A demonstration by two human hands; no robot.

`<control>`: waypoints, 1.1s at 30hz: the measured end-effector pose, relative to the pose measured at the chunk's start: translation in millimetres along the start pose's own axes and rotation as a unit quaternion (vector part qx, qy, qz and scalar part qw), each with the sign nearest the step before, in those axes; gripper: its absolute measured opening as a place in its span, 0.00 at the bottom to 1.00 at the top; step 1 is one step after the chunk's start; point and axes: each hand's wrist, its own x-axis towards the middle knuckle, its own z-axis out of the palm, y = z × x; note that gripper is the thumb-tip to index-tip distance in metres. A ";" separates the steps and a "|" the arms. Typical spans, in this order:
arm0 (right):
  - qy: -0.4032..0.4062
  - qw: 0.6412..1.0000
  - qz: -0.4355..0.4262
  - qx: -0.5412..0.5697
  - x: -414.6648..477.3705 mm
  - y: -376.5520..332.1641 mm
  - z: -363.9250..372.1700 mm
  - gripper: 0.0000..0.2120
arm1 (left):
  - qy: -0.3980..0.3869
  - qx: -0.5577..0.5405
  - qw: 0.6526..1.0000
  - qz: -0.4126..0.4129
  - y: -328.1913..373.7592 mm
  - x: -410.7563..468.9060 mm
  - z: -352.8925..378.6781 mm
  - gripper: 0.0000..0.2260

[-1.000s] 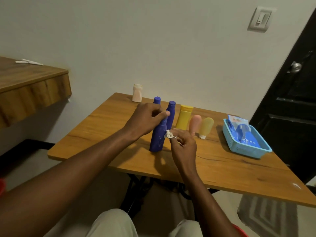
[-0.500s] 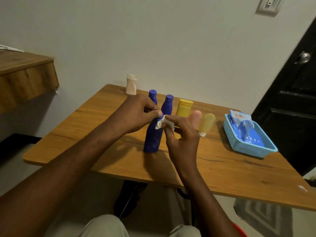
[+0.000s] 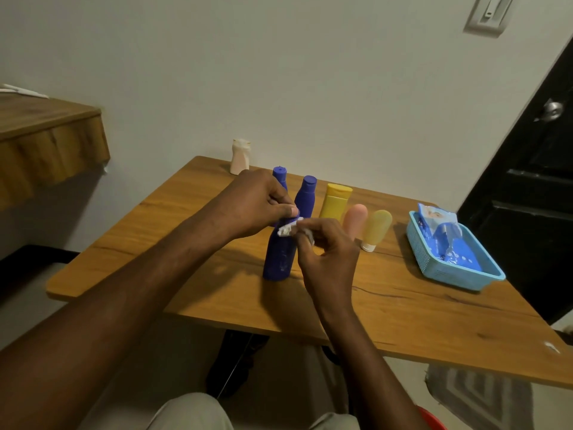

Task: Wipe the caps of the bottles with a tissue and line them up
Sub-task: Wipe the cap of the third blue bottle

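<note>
Blue bottle (image 3: pixel 277 259) stands upright near the front of the wooden table (image 3: pixel 403 308), its top gripped by the left hand (image 3: pixel 252 206) while the right hand (image 3: pixel 328 256) pinches a crumpled tissue (image 3: pixel 286 230) against it. Behind, in a row: second blue bottle (image 3: pixel 306 197), third blue bottle (image 3: pixel 280 176), yellow bottle (image 3: pixel 336 200), pink tube (image 3: pixel 355 217), pale yellow tube (image 3: pixel 376 228). A blue basket (image 3: pixel 434 270) sits at right, a white bottle (image 3: pixel 240 156) by the wall.
</note>
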 end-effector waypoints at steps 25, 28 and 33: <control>-0.165 0.974 0.087 -0.129 -38.7 16.9 11.6 0.04 | -0.019 0.019 1.000 0.013 0.6 3.8 -2.3 0.06; -0.109 0.990 0.014 -0.094 -30.0 5.9 6.8 0.03 | -0.018 0.014 1.000 0.013 0.7 3.1 -2.4 0.06; -0.013 0.996 -0.074 -0.058 -2.3 -4.5 0.4 0.02 | -0.013 0.018 1.000 0.012 0.4 2.5 -1.2 0.06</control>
